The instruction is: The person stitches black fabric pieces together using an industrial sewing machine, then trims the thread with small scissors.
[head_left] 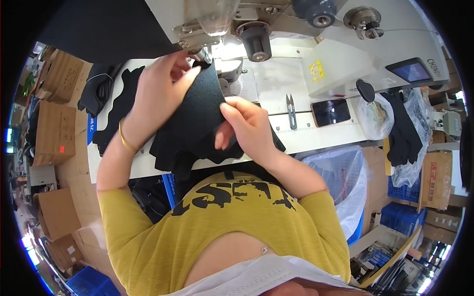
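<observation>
Head view, left hand (160,89) and right hand (245,126) both pinching black fabric piece (195,116).

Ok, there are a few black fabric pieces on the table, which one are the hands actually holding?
The black fabric piece at the sewing machine needle, pinched by left hand and right hand. The wavy-edged pieces lie untouched to the left.

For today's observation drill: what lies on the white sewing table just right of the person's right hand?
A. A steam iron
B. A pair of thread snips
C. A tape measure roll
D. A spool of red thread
B: a small pair of thread snips lies on the white table, beside the right hand holding the black fabric piece.
</observation>
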The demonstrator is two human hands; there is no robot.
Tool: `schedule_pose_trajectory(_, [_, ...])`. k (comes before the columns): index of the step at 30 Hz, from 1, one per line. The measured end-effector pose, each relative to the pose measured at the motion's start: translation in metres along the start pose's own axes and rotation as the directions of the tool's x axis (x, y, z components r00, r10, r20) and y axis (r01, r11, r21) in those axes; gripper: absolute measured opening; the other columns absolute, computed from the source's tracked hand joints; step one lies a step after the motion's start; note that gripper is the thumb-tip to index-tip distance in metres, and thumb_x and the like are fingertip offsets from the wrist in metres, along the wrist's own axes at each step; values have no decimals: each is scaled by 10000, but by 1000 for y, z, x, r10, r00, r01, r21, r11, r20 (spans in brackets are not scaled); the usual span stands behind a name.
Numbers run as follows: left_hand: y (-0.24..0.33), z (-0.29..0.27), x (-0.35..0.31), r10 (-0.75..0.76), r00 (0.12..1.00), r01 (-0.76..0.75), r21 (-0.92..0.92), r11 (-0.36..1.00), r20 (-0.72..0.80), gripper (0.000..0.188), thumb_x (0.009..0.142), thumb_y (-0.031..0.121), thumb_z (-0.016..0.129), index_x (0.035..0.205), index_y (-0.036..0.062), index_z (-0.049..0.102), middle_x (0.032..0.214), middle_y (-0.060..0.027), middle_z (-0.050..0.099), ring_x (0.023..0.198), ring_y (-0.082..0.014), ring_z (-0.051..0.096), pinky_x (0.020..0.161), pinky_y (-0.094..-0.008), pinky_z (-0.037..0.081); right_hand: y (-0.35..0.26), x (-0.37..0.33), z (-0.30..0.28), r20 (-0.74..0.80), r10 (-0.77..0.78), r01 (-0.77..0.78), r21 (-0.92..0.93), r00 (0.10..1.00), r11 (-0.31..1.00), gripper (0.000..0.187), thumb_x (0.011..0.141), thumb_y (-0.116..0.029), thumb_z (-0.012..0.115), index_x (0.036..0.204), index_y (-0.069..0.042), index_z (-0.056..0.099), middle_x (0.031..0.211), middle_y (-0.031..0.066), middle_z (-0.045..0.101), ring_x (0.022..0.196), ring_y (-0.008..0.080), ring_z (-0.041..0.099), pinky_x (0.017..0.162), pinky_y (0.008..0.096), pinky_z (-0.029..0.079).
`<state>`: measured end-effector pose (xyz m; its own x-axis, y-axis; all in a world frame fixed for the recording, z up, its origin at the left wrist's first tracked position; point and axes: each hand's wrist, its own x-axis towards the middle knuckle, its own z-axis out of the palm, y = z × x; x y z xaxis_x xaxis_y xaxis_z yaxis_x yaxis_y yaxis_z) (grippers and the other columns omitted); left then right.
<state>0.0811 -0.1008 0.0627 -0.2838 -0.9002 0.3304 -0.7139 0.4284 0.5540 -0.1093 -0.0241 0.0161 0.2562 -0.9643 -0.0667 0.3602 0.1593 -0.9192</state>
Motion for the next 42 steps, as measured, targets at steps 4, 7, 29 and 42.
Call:
schedule_pose_trajectory(4, [19, 1, -70, 622, 780, -556, 381, 739, -67, 376, 712, 236, 722, 1054, 82, 697, 1090, -74, 644, 885, -207, 599, 772, -361, 462, -1, -12, -7, 35, 4, 2, -172, 999, 985, 238, 1002, -170, 518, 937, 32, 624, 700, 79, 680, 485, 77, 582, 440, 201, 419])
schedule_pose_trajectory(7, [18, 19, -88, 630, 776, -559, 438, 704, -22, 457, 701, 205, 722, 1140, 81, 693, 1177, -50, 640, 940, -183, 575, 827, -332, 446, -3, -9, -7, 61, -35, 48, -236, 998, 971, 250, 1006, -178, 510, 893, 12, 626, 654, 58, 663, 465, 57, 546, 428, 201, 395])
schedule_pose_trajectory(29, [-30, 5, -6, 753, 652, -551, 625, 552, -90, 460, 664, 63, 632, 1113, 130, 709, 1146, 32, 666, 940, -181, 569, 812, -309, 445, -1, 37, -4, 65, -136, 147, -238, 989, 960, 202, 981, -142, 526, 921, 13, 641, 658, 80, 667, 429, 70, 533, 420, 204, 395])
schedule_pose_trajectory(42, [-37, 5, -2, 678, 729, -510, 589, 628, -92, 412, 710, 41, 672, 1119, 91, 694, 1127, -27, 661, 989, -241, 584, 848, -362, 446, 2, 34, -9, 94, -119, 142, -305, 988, 942, 204, 991, -154, 535, 965, -3, 670, 692, 74, 679, 449, 62, 540, 406, 190, 358])
